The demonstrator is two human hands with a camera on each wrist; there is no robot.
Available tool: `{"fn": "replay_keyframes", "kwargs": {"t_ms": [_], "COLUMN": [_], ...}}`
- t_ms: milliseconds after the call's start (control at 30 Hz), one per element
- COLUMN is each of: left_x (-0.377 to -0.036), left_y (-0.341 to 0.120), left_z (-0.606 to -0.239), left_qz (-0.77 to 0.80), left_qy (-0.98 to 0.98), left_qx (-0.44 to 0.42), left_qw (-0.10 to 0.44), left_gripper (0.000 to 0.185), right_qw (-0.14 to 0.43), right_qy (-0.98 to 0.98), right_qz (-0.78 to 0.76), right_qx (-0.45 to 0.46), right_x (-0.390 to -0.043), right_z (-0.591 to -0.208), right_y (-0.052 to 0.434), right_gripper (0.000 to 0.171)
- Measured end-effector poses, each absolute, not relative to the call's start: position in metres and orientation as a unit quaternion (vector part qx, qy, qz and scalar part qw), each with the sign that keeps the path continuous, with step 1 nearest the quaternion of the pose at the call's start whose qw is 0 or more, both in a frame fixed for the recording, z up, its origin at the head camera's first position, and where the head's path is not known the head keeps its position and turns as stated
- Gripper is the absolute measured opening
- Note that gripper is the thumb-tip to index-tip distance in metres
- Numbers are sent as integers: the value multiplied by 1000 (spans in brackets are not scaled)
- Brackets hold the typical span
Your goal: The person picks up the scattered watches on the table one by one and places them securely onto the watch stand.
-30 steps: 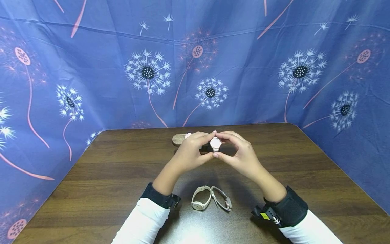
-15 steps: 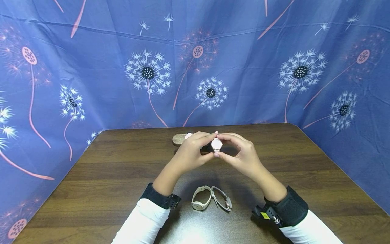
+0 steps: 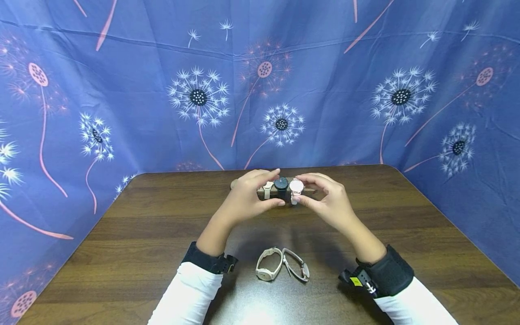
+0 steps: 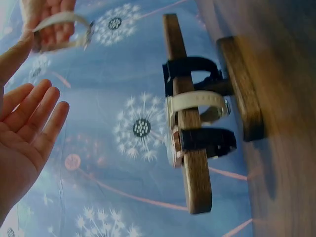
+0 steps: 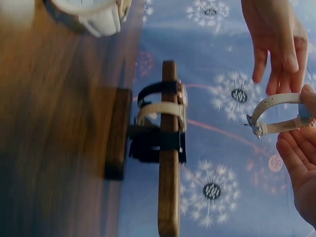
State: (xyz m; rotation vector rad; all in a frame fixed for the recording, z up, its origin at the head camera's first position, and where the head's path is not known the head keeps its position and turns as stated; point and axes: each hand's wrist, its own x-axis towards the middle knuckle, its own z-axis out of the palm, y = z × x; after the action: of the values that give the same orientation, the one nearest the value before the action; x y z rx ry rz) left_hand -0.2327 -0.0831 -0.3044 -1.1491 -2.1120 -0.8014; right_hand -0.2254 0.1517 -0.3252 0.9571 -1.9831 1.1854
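Head view: at centre frame, a rose-gold wristwatch (image 3: 297, 186) is pinched by the right hand (image 3: 328, 201) beside the wooden watch stand (image 3: 271, 192); the left hand (image 3: 248, 198) is held open, empty. No writing can be read.

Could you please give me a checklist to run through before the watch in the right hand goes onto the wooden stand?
1. Right hand grips the pale-strapped watch: ok.
2. Left hand holds nothing, fingers straight: ok.
3. Bare length left on the stand bar: ok.
4. Three watches already seated on the bar: ok.
5. Held strap buckled: cannot tell.
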Motion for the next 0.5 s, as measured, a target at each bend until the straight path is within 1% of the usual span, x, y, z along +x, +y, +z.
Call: {"fn": "replay_keyframes", "kwargs": {"t_ms": [167, 267, 400, 500], "left_x": [-242, -247, -251, -255], "left_y": [-100, -113, -128, -139], "left_z": [-302, -301, -301, -301], "left_qz": [-330, -363, -433, -472], "left_qy": [-792, -795, -800, -807], "left_qx": [-418, -391, -330, -272], "left_qw": [298, 288, 253, 228], "left_gripper": [49, 39, 33, 30], "right_qw": [328, 333, 327, 318], "right_qy": [-781, -785, -792, -799], "right_qz": [428, 427, 435, 439], "right_qx": [315, 300, 277, 259], "right_x": [-231, -228, -227, -233], "right_z": [-320, -311, -303, -306], "right_y": [165, 172, 183, 192], "right_gripper": [46, 43, 39, 38]}}
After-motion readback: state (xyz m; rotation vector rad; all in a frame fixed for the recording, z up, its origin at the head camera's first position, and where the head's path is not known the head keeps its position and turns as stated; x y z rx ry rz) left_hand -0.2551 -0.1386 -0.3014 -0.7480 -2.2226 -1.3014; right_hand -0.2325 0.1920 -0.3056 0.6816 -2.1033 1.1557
